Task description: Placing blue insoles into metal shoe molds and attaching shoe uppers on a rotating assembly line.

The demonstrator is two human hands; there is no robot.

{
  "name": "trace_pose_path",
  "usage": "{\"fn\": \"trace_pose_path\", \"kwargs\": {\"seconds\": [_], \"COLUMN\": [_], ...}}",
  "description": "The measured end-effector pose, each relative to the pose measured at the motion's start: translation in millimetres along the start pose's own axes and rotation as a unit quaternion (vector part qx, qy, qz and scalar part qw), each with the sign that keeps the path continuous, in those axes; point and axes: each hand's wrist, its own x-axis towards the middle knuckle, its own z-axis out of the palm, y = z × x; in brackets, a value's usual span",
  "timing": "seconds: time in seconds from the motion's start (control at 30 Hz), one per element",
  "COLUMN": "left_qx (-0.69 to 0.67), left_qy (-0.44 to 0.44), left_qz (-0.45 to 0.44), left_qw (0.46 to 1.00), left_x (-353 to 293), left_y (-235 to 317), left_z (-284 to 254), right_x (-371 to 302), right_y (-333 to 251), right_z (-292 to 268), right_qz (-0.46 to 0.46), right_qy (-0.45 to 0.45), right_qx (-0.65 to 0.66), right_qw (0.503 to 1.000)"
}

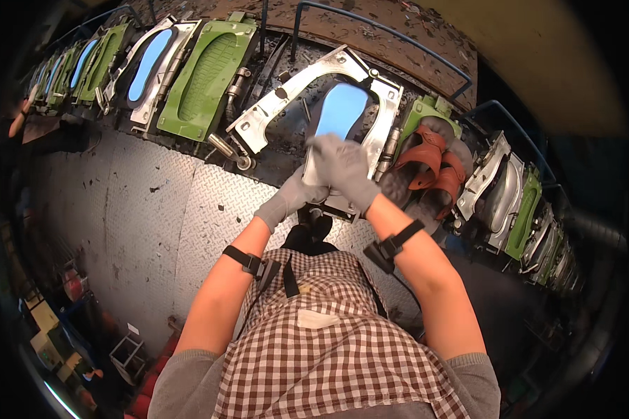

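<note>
A blue insole-shaped sheet (342, 105) lies on a dark foot-shaped form inside a silver metal mould frame (258, 129), which is spread apart around it. My right hand (339, 167), in a grey glove, bends over the near, heel end of the blue sheet with its fingers curled. Just left and below, my gloved left hand (297, 197) is closed at the near end of the form, beside a silvery surface between the two hands. Both hands hide that heel end, so what the fingers pinch cannot be made out.
To the right, a pair of red-brown sandals (433, 171) rests over a green sole mould (426, 112). Another green mould (210, 77) stands left, with more moulds curving away both ways. A blue rail (384, 31) runs behind. Metal floor plates (140, 188) lie in front; another person's arm (19, 119) shows far left.
</note>
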Motion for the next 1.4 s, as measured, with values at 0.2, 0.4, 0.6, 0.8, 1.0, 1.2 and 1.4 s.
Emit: {"fn": "trace_pose_path", "kwargs": {"seconds": [0.2, 0.4, 0.6, 0.8, 1.0, 1.2, 1.4], "left_qx": [-0.012, 0.014, -0.079, -0.148, -0.253, -0.232, -0.270], "left_qy": [0.100, 0.054, -0.010, 0.082, -0.042, -0.024, -0.014], "left_qz": [-0.026, -0.088, -0.059, -0.069, -0.020, 0.086, 0.106], "left_qw": [0.995, 0.995, 0.995, 0.983, 0.966, 0.969, 0.957], "left_x": [-31.0, -24.8, -19.7, -24.0, 58.9, 69.5, 117.5], "left_y": [11.3, 25.2, -0.2, 57.4, 89.7, 92.7, 121.8], "left_z": [8.0, 10.1, 2.4, -61.8, -40.3, -24.5, 2.7], "right_x": [66.0, 76.6, -44.1, -63.6, -32.0, -32.1, -1.7], "right_y": [2.7, 18.1, -35.0, -67.3, -44.0, -36.4, 29.4], "right_z": [-51.3, -59.5, 5.0, 1.6, 2.2, 13.7, 25.0], "right_qz": [0.209, 0.205, 0.064, 0.029, 0.309, 0.396, 0.349], "right_qy": [-0.020, 0.083, -0.202, -0.066, 0.104, 0.114, 0.189], "right_qx": [0.156, 0.278, 0.029, 0.003, 0.060, 0.257, 0.155], "right_qw": [0.965, 0.935, 0.977, 0.997, 0.944, 0.874, 0.905]}}
